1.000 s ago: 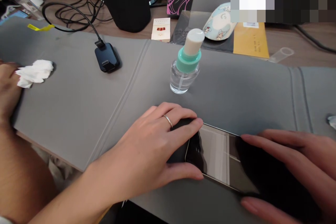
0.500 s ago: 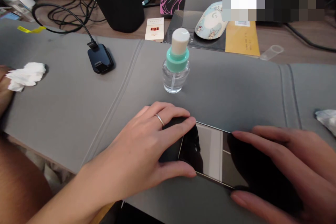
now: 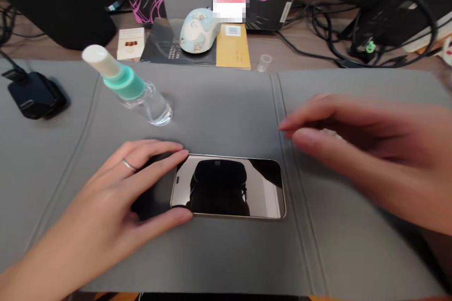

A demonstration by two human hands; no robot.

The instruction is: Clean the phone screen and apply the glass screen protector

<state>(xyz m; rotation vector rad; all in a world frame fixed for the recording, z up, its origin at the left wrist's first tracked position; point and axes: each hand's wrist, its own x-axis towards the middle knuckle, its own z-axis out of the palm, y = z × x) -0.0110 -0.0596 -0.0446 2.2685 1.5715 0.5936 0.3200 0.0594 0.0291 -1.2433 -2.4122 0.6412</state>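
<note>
- Smartphone (image 3: 229,188): lower centre, left end held between thumb and fingertips of part-spread left hand (image 3: 118,195).
- Right hand (image 3: 395,164): right side, half-curled, off smartphone; can't tell if holding anything.

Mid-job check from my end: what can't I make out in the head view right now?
All in the head view:
Pale scrap: mostly covered by the blurred right hand; whether held or merely behind, I can't tell.
Phone: underside hidden against the grey mat.
Cable at the black block: cut off by the left edge.
Yellow envelope: print too small to read.
</note>
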